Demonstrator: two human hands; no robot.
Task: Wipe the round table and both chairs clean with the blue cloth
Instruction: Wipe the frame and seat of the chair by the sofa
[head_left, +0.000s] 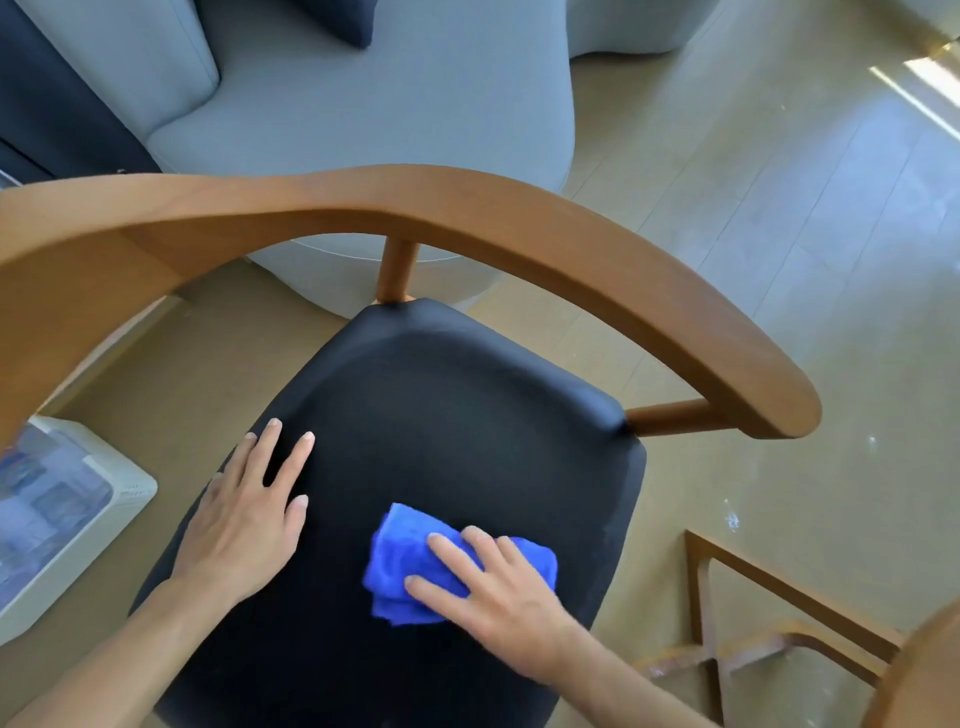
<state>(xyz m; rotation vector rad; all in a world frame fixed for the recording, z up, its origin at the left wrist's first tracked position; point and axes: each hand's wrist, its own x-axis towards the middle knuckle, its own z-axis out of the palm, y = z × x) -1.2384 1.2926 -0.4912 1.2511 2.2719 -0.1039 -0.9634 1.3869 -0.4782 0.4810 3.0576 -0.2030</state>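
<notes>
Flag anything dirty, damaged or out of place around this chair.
White specks and smears mark the floor right of the black seat. Nothing else stands out: the right hand presses the blue cloth on the seat.

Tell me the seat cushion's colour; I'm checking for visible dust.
Plain black seat cushion, clearest in the head view.

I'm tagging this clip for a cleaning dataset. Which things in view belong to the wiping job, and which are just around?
Part of the job:
blue cloth, pressed down by the right hand
chair, with the left hand flat on its black seat

Just around:
grey sofa
white appliance on the floor
wooden frame at lower right
</notes>
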